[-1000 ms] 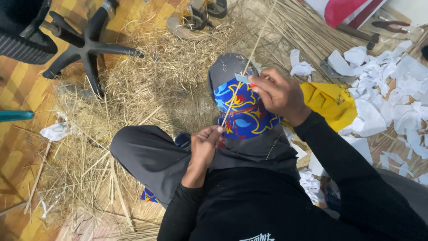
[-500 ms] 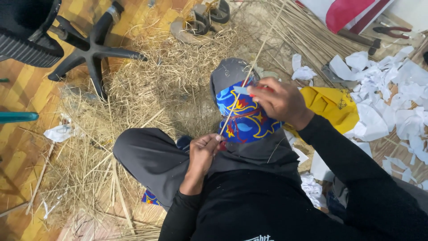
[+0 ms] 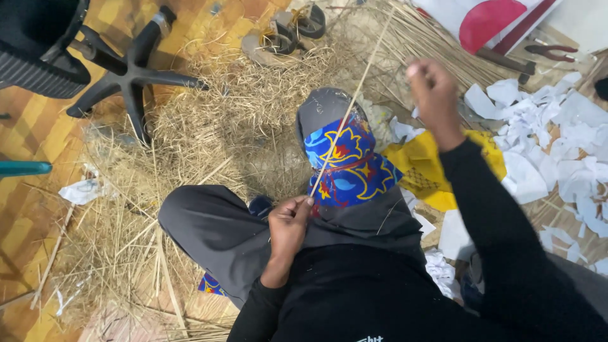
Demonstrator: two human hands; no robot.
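My left hand [image 3: 288,221] pinches the lower end of a long thin straw stick [image 3: 348,120] just above my lap. The stick slants up and to the right, across my raised knee, which is wrapped in a blue cloth with red and yellow patterns [image 3: 351,168] over grey fabric [image 3: 323,111]. My right hand [image 3: 434,95] is lifted off to the right of the stick. Its fingers are curled into a fist, and I cannot see anything inside it. I sit on the floor in grey trousers [image 3: 215,228] and a black long-sleeved top.
Loose straw [image 3: 240,114] covers the wooden floor ahead. A black office-chair base [image 3: 130,76] stands at the far left and a pair of sandals [image 3: 285,35] lies beyond. A yellow cloth [image 3: 430,174], white paper scraps [image 3: 557,145], a hammer [image 3: 506,63] and pliers [image 3: 551,50] lie right.
My right hand has left the stick at my knee and risen up and to the right. My left hand still holds the stick's lower end.
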